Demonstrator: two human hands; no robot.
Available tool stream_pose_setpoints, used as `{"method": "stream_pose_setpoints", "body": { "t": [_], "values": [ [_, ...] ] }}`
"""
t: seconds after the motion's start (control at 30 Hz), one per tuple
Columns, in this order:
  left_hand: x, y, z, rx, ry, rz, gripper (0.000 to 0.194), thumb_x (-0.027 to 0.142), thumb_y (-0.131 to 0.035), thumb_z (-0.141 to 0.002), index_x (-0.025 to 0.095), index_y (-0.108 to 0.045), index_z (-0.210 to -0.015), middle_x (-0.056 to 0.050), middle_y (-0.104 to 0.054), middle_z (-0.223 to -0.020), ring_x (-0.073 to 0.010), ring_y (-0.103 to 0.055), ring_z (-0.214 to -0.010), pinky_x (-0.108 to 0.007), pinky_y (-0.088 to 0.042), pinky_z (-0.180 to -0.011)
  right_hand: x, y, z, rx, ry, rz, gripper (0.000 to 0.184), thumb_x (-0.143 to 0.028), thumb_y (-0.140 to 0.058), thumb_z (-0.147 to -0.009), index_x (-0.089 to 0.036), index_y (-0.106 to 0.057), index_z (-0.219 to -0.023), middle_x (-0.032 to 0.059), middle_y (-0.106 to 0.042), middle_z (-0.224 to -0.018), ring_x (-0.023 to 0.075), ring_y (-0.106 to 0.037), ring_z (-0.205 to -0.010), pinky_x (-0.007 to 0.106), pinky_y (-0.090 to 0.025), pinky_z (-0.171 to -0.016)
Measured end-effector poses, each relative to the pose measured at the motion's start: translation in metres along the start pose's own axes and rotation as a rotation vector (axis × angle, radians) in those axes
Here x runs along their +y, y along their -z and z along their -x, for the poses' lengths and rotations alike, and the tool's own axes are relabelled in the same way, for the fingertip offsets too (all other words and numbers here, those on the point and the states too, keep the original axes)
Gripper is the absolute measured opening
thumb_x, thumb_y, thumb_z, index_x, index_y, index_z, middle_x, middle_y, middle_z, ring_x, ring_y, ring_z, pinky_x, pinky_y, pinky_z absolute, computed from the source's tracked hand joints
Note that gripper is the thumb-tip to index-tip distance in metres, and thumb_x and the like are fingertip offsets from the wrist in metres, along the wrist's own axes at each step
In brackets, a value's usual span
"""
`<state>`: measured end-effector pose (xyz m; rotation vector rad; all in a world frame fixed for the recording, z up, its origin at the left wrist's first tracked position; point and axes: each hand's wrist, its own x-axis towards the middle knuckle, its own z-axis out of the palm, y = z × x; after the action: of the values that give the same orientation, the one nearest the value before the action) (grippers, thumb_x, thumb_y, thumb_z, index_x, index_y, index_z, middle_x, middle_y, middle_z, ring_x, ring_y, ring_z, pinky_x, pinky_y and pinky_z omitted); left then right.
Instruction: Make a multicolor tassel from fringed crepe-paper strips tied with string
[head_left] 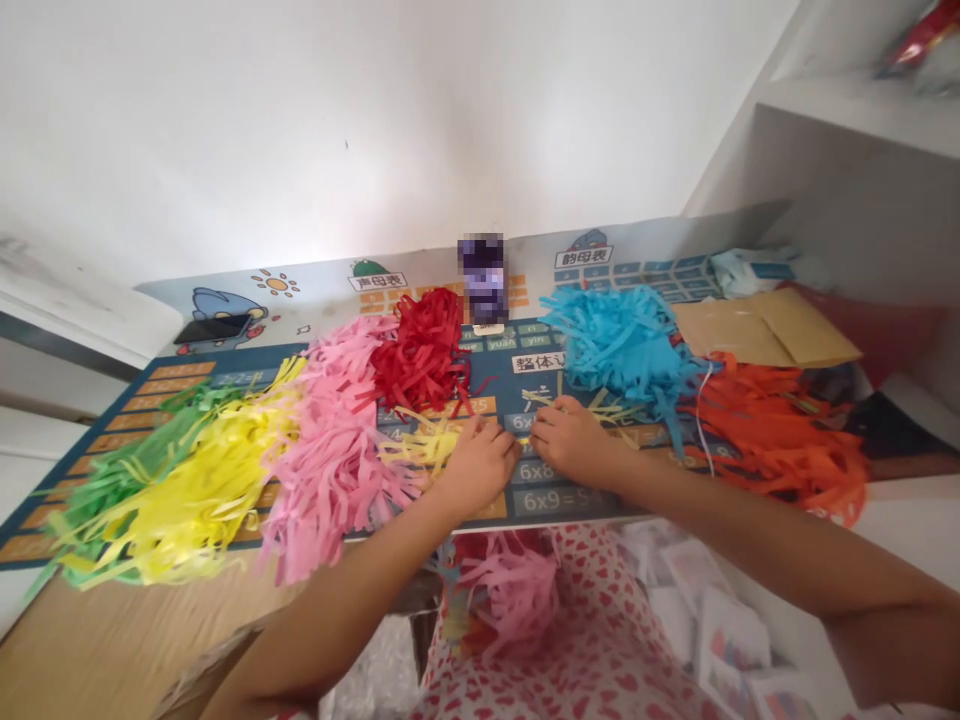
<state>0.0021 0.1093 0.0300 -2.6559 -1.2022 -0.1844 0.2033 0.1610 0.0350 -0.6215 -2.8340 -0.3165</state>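
Observation:
Above the desk mat, my left hand (484, 462) is closed, fingers pinched at the end of a small yellow paper tassel (424, 445) whose strips fan out to its left. My right hand (571, 440) is closed too, a short way to the right. A bit of yellow shows between the two hands, and pale yellow strips (616, 408) stick out past the right hand. The fingertips partly hide the middle of the tassel. Close by lie bunches of red strips (424, 350), pink strips (337, 430) and blue strips (622, 340).
Yellow strips (202, 490) and green strips (135, 470) cover the left of the printed mat (555, 505). Orange strips (787, 440) and a brown envelope (772, 328) lie right. A phone (484, 280) stands by the wall. More pink strips (517, 590) rest on my lap.

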Motion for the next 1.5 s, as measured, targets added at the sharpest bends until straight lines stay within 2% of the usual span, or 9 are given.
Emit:
{"method": "stream_pose_setpoints", "body": {
  "t": [0.2, 0.3, 0.47, 0.6, 0.77, 0.93, 1.1, 1.3, 1.5],
  "values": [
    [0.003, -0.017, -0.007, 0.108, 0.045, -0.015, 0.015, 0.018, -0.054, -0.092, 0.018, -0.065, -0.082, -0.004, -0.063, -0.075, -0.0201, -0.056, -0.077, -0.043, -0.036, -0.086, 0.007, -0.015, -0.003, 0.073, -0.021, -0.004, 0.021, -0.020, -0.052, -0.092, -0.016, -0.062, -0.074, 0.0041, -0.063, -0.074, 0.0177, -0.050, -0.078, 0.038, -0.028, -0.080],
    [0.002, -0.013, -0.005, 0.151, 0.072, -0.015, 0.015, 0.017, -0.054, -0.092, 0.018, -0.065, -0.080, -0.004, -0.065, -0.076, -0.0190, -0.058, -0.077, -0.040, -0.037, -0.083, 0.006, -0.011, -0.005, 0.099, -0.047, -0.012, 0.017, -0.021, -0.054, -0.089, -0.016, -0.062, -0.074, 0.0045, -0.064, -0.075, 0.0182, -0.051, -0.079, 0.038, -0.027, -0.082],
    [0.006, 0.024, 0.005, 0.321, 0.145, -0.020, 0.017, 0.020, -0.052, -0.093, 0.021, -0.064, -0.081, 0.000, -0.069, -0.076, -0.0158, -0.062, -0.077, -0.042, -0.035, -0.095, -0.015, 0.027, -0.011, 0.215, -0.150, -0.138, 0.011, -0.024, -0.055, -0.090, -0.018, -0.063, -0.087, 0.0037, -0.068, -0.083, 0.0172, -0.054, -0.080, 0.036, -0.027, -0.081],
    [0.011, 0.059, 0.017, 0.487, 0.224, 0.027, 0.009, 0.019, -0.056, -0.091, 0.021, -0.065, -0.088, 0.001, -0.073, -0.081, -0.0142, -0.065, -0.076, -0.042, -0.035, -0.099, -0.032, 0.060, -0.020, 0.305, -0.160, -0.168, 0.022, -0.017, -0.047, -0.093, -0.019, -0.060, -0.075, 0.0012, -0.066, -0.070, 0.0147, -0.052, -0.070, 0.036, -0.027, -0.077],
    [0.020, 0.081, 0.027, 0.635, 0.363, 0.097, 0.008, 0.017, -0.059, -0.089, 0.023, -0.065, -0.088, 0.001, -0.075, -0.083, -0.0138, -0.068, -0.076, -0.041, -0.038, -0.097, -0.051, 0.072, -0.028, 0.472, -0.272, -0.193, 0.020, -0.021, -0.049, -0.094, -0.020, -0.064, -0.081, 0.0022, -0.070, -0.079, 0.0153, -0.058, -0.079, 0.036, -0.030, -0.079],
    [0.032, 0.077, 0.026, 0.792, 0.519, 0.140, 0.009, 0.018, -0.059, -0.090, 0.023, -0.066, -0.085, 0.000, -0.076, -0.082, -0.0159, -0.069, -0.077, -0.040, -0.043, -0.091, -0.078, 0.064, -0.037, 0.716, -0.464, -0.238, 0.015, -0.022, -0.054, -0.092, -0.023, -0.069, -0.087, 0.0053, -0.070, -0.087, 0.0181, -0.060, -0.083, 0.035, -0.039, -0.076],
    [0.042, 0.068, 0.023, 0.843, 0.598, 0.195, 0.012, 0.015, -0.056, -0.090, 0.021, -0.066, -0.091, -0.002, -0.076, -0.085, -0.0163, -0.070, -0.079, -0.040, -0.045, -0.091, -0.090, 0.058, -0.041, 0.811, -0.488, -0.391, 0.017, -0.019, -0.054, -0.092, -0.022, -0.070, -0.092, 0.0056, -0.068, -0.084, 0.0173, -0.062, -0.079, 0.032, -0.048, -0.072],
    [0.051, 0.066, 0.025, 0.853, 0.569, 0.228, 0.019, 0.014, -0.051, -0.091, 0.019, -0.066, -0.101, -0.006, -0.076, -0.092, -0.0178, -0.071, -0.086, -0.041, -0.049, -0.093, -0.092, 0.059, -0.039, 0.811, -0.533, -0.466, 0.020, -0.021, -0.052, -0.092, -0.024, -0.072, -0.095, 0.0052, -0.065, -0.079, 0.0174, -0.060, -0.074, 0.032, -0.050, -0.067],
    [0.055, 0.065, 0.027, 0.871, 0.575, 0.297, 0.023, 0.018, -0.052, -0.092, 0.020, -0.067, -0.109, -0.007, -0.076, -0.097, -0.0192, -0.071, -0.092, -0.041, -0.053, -0.093, -0.093, 0.063, -0.031, 0.756, -0.387, -0.497, 0.033, -0.014, -0.043, -0.094, -0.020, -0.067, -0.116, 0.0079, -0.072, -0.093, 0.0176, -0.067, -0.084, 0.030, -0.054, -0.076]
  ]
}}
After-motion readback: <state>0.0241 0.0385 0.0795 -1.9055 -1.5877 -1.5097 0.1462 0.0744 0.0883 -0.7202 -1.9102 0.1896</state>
